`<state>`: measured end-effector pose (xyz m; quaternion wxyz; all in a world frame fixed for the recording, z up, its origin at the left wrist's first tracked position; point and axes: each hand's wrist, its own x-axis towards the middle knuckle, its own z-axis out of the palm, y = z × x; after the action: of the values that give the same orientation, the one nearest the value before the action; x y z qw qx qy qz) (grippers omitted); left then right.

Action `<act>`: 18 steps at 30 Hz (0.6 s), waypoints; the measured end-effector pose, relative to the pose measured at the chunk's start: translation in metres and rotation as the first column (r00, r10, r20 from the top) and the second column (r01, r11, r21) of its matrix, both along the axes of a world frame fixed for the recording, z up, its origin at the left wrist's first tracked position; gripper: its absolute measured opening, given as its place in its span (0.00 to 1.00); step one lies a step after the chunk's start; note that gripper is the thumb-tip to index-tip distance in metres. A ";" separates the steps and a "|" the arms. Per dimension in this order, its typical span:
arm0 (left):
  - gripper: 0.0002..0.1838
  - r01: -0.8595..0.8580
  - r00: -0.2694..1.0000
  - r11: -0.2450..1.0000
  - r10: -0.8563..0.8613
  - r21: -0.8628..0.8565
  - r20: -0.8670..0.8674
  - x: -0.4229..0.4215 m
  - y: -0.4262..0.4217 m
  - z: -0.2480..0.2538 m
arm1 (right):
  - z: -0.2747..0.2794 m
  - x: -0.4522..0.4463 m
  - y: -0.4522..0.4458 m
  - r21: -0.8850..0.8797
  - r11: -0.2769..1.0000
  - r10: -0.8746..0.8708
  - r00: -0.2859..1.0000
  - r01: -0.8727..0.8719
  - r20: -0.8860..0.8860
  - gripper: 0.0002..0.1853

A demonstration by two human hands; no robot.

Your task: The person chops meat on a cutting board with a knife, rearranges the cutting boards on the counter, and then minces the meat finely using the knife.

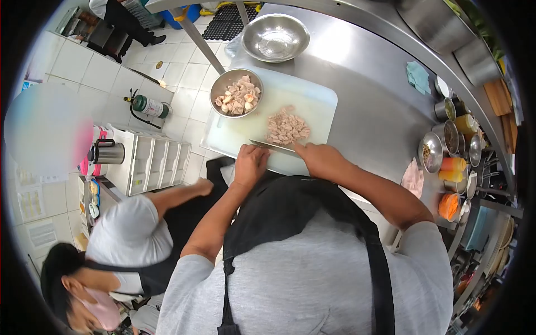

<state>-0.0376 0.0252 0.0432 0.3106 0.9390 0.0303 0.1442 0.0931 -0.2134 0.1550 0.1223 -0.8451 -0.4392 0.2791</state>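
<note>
A knife (273, 146) lies across the near side of the white cutting board (223, 138), its blade reaching left. My right hand (317, 158) is closed round its handle at the right end. Close beneath the blade's left part is my left hand (251, 165), fingers curled down at the board's near edge; whatever they may hold is hidden. Just beyond the blade, chopped cooked meat (286, 126) forms a loose pile. A metal bowl (214, 104) with larger meat chunks (241, 97) stands on the board's far left corner.
An empty steel bowl (276, 38) stands behind the board on the steel table (368, 106). Bowls and containers of ingredients (452, 165) line the right side, near a pink cloth (412, 178) and a blue-green cloth (417, 77). A co-worker (131, 234) stands close on my left.
</note>
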 end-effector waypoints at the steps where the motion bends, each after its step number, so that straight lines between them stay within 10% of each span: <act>1: 0.05 0.006 1.000 1.000 -0.006 -0.001 -0.020 0.001 0.000 -0.001 | -0.014 0.000 -0.001 -0.018 1.000 -0.024 0.999 0.024 -0.022 0.15; 12: 0.09 0.027 0.990 0.999 -0.021 -0.041 0.141 0.111 -0.018 0.015 | 0.000 0.037 -0.040 0.022 0.898 -0.439 0.897 0.439 0.050 0.14; 18: 0.10 0.147 0.989 0.989 -0.146 0.033 -0.041 0.159 -0.017 -0.004 | -0.032 0.040 -0.036 -0.062 0.888 -0.449 0.888 0.456 0.102 0.15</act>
<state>0.1212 0.0083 0.0387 0.3027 0.9468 -0.0352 0.1035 0.1333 -0.2496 0.1227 0.1296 -0.9397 -0.2226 0.2251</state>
